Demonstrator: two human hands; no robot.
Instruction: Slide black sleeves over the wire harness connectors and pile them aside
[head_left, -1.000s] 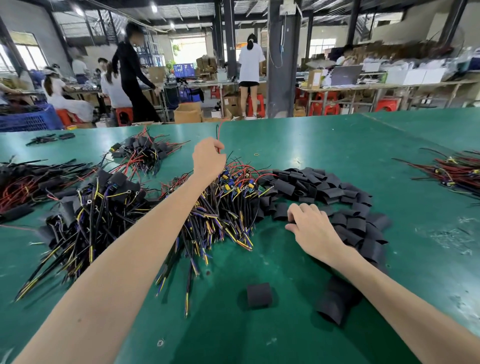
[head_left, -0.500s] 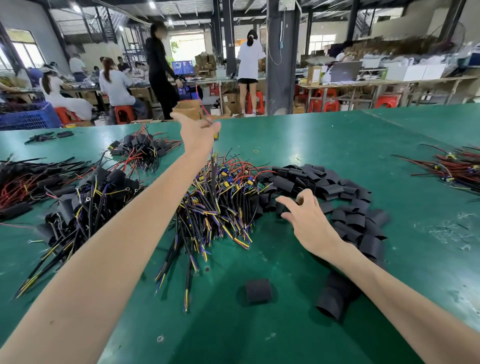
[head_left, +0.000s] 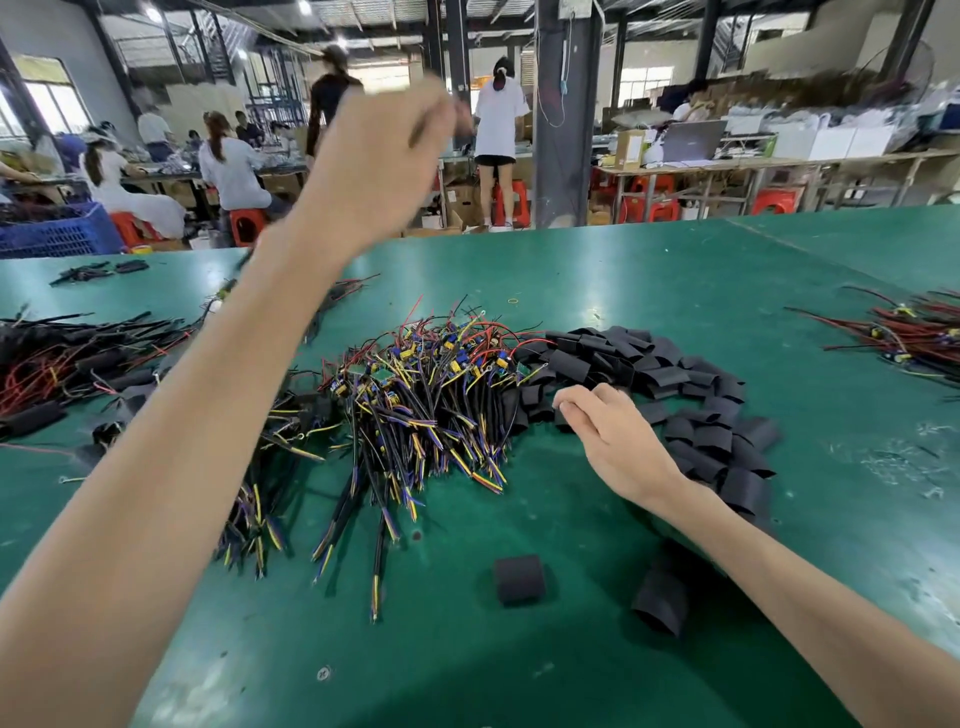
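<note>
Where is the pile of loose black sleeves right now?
In the head view, the sleeve pile lies right of centre on the table, against the middle wire harness heap, with the right hand at its near edge.

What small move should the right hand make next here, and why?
Probably pinch one sleeve off the black sleeve pile and lift it toward the left hand. The right hand is at the pile's near edge with curled fingers and no sleeve clearly held. The left hand is raised and blurred, fingers pinched together as if on a wire.
</note>
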